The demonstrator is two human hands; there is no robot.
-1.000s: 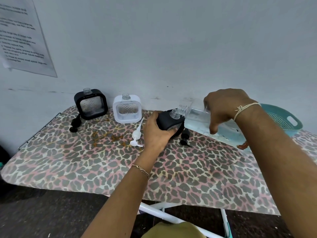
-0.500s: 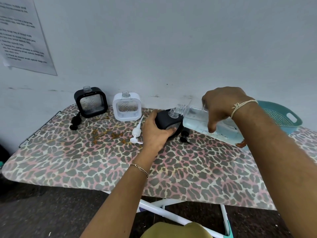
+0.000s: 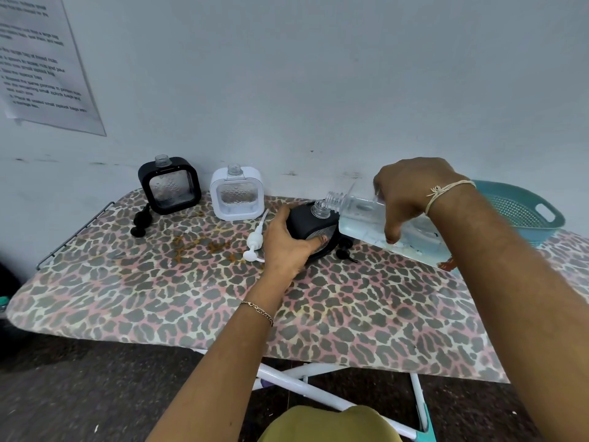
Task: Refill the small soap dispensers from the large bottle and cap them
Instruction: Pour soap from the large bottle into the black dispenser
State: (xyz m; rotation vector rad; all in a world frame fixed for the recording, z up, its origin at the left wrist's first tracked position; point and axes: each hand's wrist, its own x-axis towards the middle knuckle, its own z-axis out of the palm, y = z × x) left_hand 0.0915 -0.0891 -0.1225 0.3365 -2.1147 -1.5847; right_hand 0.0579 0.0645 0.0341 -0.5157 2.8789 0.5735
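Note:
My left hand (image 3: 288,242) grips a black square dispenser (image 3: 310,223) standing on the leopard-print board, its clear neck uncapped. My right hand (image 3: 411,194) holds the large clear bottle (image 3: 382,226) tilted almost flat, its threaded mouth right at the dispenser's neck. The bottle holds clear liquid. A second black dispenser (image 3: 169,186) and a white dispenser (image 3: 236,194) stand uncapped by the wall. A white pump cap (image 3: 255,242) lies left of my left hand, one black pump cap (image 3: 141,221) lies by the far black dispenser, another black pump cap (image 3: 345,250) under the bottle.
The ironing board (image 3: 191,301) has a wire rack at its left end and brown stains near the white pump. A teal colander (image 3: 522,210) sits at the back right. A printed sheet (image 3: 41,68) hangs on the wall.
The large bottle has tipped lower and moved left, bringing its mouth down to the dispenser's neck. My left hand keeps its hold on the black dispenser.

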